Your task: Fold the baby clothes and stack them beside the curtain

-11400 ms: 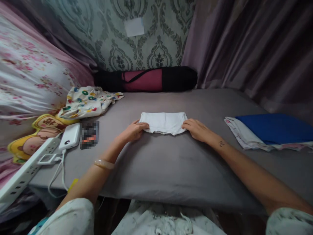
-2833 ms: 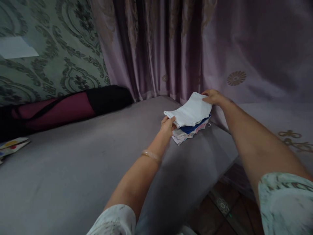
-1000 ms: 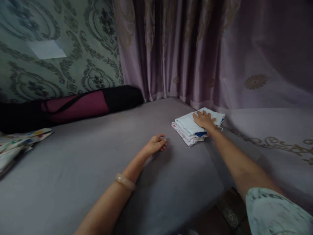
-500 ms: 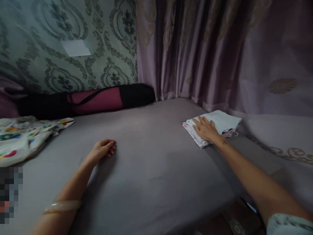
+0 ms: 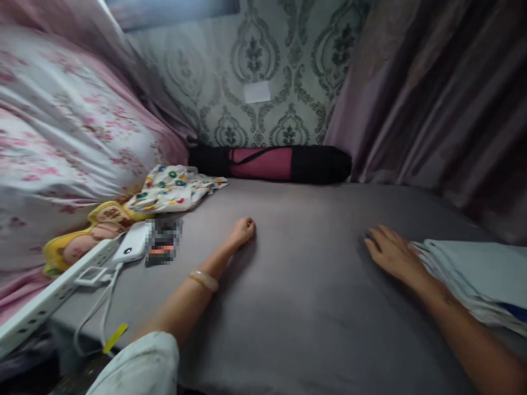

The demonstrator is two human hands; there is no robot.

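Folded cloths [image 5: 481, 266] are lying stacked at right; a colour-printed cloth [image 5: 175, 189] is lying rumpled, apparently unfolded, at far left.
The left hand [image 5: 244, 231] is holding its fingers curled, nothing showing inside; the right hand [image 5: 389, 252] is holding its loosely spread just left of the stack. The frame edge is cropping the stack's right end; pixelation is masking one object [image 5: 163, 243] at left.

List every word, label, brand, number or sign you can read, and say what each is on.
Nothing can be read for certain.
Yellow cushion: a dark character-like mark, too blurred to read.
White device: a round dark mark, too small to read.
Pixelated item: masked, nothing legible.
Pale wall card: no writing visible.
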